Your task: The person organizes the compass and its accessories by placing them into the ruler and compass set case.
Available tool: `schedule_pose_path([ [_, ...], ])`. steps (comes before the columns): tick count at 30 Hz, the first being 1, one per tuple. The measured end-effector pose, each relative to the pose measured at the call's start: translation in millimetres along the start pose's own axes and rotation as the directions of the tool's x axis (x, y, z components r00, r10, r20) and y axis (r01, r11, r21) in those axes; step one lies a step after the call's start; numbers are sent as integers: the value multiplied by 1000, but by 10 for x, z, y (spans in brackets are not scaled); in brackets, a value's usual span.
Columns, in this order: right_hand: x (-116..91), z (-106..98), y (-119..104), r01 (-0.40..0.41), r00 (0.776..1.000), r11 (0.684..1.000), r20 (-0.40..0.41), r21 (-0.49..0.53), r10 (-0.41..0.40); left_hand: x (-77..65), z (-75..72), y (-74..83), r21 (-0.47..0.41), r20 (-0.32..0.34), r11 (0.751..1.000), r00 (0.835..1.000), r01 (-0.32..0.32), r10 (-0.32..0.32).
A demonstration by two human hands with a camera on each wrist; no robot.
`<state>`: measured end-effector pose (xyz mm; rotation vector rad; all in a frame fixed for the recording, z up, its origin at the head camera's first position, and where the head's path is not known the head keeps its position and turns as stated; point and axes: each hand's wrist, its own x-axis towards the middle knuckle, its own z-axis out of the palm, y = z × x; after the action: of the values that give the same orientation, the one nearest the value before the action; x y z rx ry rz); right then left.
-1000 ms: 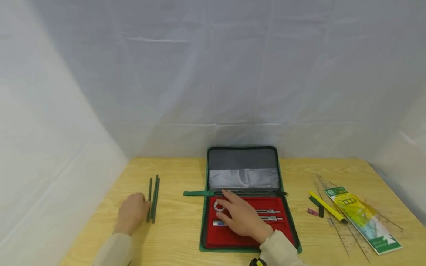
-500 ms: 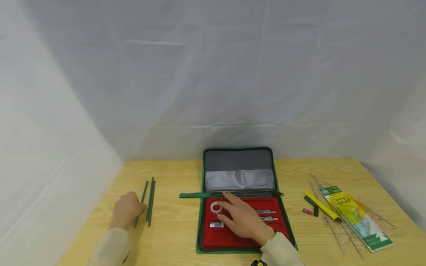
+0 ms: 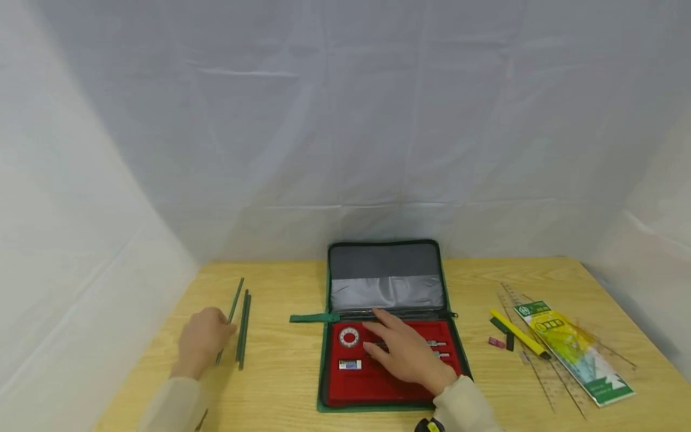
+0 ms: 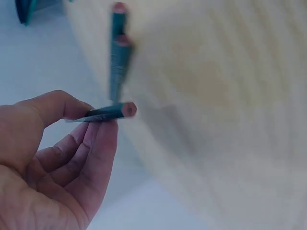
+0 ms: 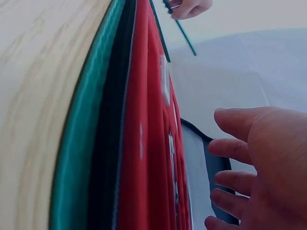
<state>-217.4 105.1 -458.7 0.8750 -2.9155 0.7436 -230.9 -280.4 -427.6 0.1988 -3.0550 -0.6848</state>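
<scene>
My left hand [image 3: 202,337] pinches a dark green pencil [image 3: 236,300] between thumb and fingers. In the left wrist view the pencil's blunt end [image 4: 128,110] points out past the fingertips, and it is off the table. Two more green pencils [image 3: 245,330] lie side by side just right of that hand. My right hand [image 3: 407,354] hovers with spread fingers over the open zip case [image 3: 372,387], holding nothing. In the case's red tray sit a white ring [image 3: 349,337], a small labelled box [image 3: 349,364] and metal compass pieces [image 3: 438,344], partly hidden by the hand.
Right of the case lie a yellow pen-like tool [image 3: 519,333], a pink eraser-like block [image 3: 496,342], small dark green pieces [image 3: 500,326], clear rulers [image 3: 540,378] and a yellow-green packet [image 3: 574,351]. The case's raised lid [image 3: 385,261] stands near the back wall. A green strap [image 3: 310,318] sticks out left.
My left hand has drawn one pencil away from the other two, tilted it and raised it. The right hand has shifted slightly right over the case, uncovering the white ring and the small box.
</scene>
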Motion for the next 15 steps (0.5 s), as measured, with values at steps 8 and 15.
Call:
schedule_pose_path([
  [8, -100, -102, 139, -31, 996, 999, -82, -17, 30, -10, 2, 443, 43, -42, 991, 990, -129, 131],
  [15, -190, -210, 214, -89, 981, 996, -173, -19, 84, -68, 75, 841, 65, -120, 962, 955, -265, 271],
])
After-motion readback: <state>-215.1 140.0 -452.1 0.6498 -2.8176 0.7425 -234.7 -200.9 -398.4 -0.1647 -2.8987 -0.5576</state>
